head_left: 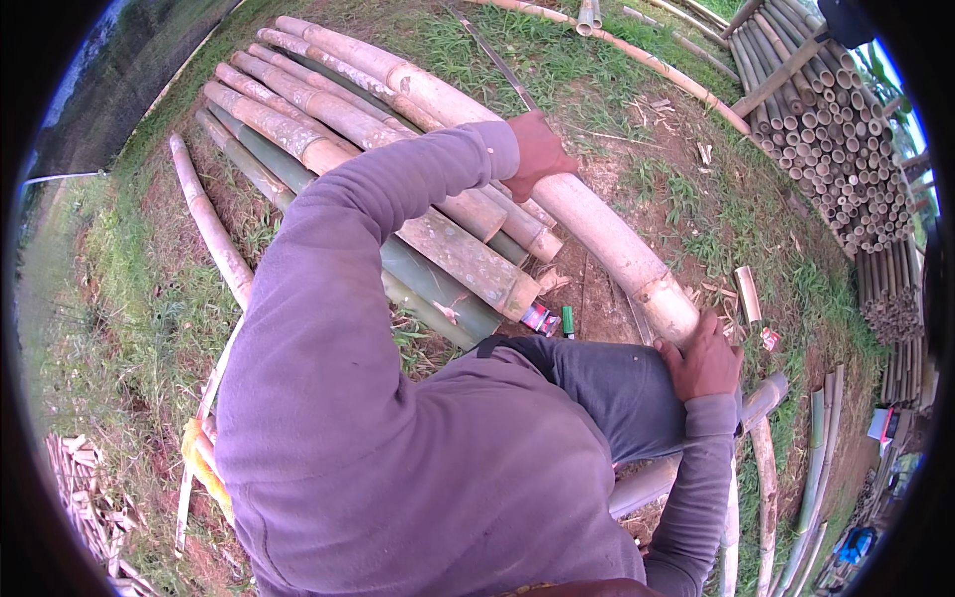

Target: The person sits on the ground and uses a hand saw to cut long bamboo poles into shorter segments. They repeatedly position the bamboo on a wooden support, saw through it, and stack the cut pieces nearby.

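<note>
A thick, pale bamboo pole slants from the far left toward my right thigh. My left hand, its arm stretched across in front of me, is closed over the upper side of the pole. At the near end, my right hand grips the pole beside my knee, fingers curled at its edge. Close behind my left hand a long, narrow dark strip runs away over the grass; whether my hand touches it is hidden. Several cut bamboo poles lie side by side to the left of the held one.
A green marker-like item and a small colourful packet lie by the pole ends. At the right stands a big stack of bamboo. More poles lie at lower right; split pieces are heaped at lower left.
</note>
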A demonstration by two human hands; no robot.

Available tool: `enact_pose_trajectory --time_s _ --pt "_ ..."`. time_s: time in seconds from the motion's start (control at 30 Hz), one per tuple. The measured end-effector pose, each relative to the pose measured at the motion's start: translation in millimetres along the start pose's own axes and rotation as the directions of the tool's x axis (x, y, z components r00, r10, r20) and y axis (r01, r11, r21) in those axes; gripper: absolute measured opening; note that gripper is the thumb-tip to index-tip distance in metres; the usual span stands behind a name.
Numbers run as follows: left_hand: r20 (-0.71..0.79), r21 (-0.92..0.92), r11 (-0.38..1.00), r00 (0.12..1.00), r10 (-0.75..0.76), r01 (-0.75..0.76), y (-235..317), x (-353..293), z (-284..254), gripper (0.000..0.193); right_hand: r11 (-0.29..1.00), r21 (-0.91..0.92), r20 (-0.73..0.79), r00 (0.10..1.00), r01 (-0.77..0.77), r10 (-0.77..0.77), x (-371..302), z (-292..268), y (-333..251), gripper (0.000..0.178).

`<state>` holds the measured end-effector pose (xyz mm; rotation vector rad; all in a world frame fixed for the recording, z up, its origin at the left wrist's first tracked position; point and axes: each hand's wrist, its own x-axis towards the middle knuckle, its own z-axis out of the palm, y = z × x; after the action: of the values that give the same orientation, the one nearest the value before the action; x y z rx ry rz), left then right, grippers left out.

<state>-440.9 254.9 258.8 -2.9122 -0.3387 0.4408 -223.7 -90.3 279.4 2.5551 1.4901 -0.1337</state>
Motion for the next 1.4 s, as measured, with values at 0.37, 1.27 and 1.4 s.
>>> enact_pose_trajectory --time_s 0.37,1.27,1.4 --pt "0.341 -0.053 0.65 0.625 -0.702 0.758 -147 -34 188 0.078 0.901 0.179 -0.283 0.898 0.394 -0.337 -40 34 -48 0.066" --pt "-0.2 -0.797 0.46 0.89 0.41 -0.392 299 301 36 0.032 0.34 0.762 -0.047 0.477 -0.551 0.878 -230 300 14 0.019" --pt "-0.322 -0.67 0.29 0.62 0.716 -0.683 430 364 -31 0.089 0.203 0.753 0.146 0.46 -0.626 0.876 -232 312 -5 0.023"
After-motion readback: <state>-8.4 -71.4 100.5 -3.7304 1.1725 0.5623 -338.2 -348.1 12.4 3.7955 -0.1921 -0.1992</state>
